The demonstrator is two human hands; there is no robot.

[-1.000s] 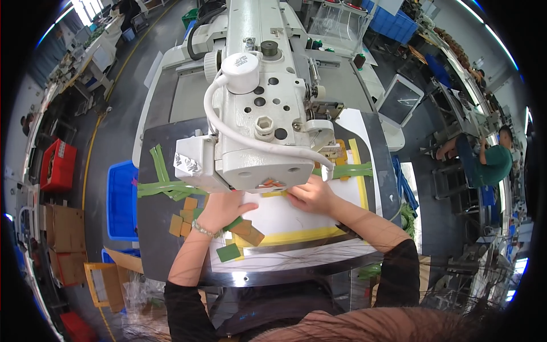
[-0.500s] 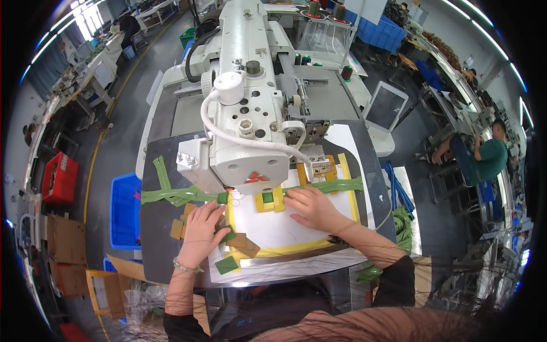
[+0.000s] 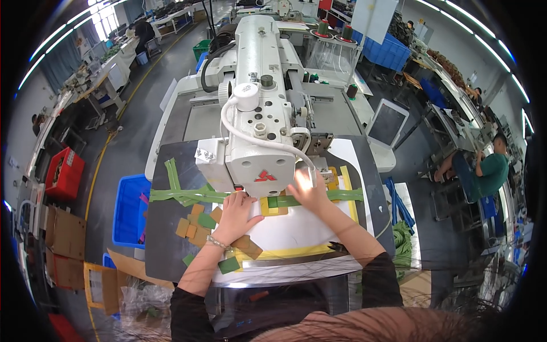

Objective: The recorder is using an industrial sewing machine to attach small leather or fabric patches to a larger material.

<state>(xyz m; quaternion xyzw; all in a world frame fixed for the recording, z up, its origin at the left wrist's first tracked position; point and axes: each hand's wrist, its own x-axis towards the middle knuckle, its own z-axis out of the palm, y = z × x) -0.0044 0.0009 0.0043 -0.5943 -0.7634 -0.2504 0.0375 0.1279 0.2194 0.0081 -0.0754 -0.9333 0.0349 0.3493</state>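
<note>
A green strap (image 3: 208, 195) runs sideways across the work plate, passing under the head of a white sewing machine (image 3: 259, 162). My left hand (image 3: 235, 218) lies at the strap just left of the needle area, fingers extended and thumb apart. On the other side, my right hand (image 3: 310, 195) reaches up beside the machine head, brightly lit, with its fingers stretched out; the tips are partly lost in the glare. Between both hands a green square patch (image 3: 272, 202) sits in a yellow frame (image 3: 279, 211). Beneath lies a white template sheet (image 3: 296, 231) edged in yellow tape.
Tan patches (image 3: 196, 232) and a loose green patch (image 3: 229, 265) lie around my left forearm. A blue bin (image 3: 128, 214) stands at the left, with a red crate (image 3: 65, 174) farther off. A screen (image 3: 388, 122) and a seated co-worker (image 3: 490, 165) are to the right.
My left hand has moved right and up to the strap beside the machine head, away from the patches. My right hand has risen beside the head. The view has shifted slightly.
</note>
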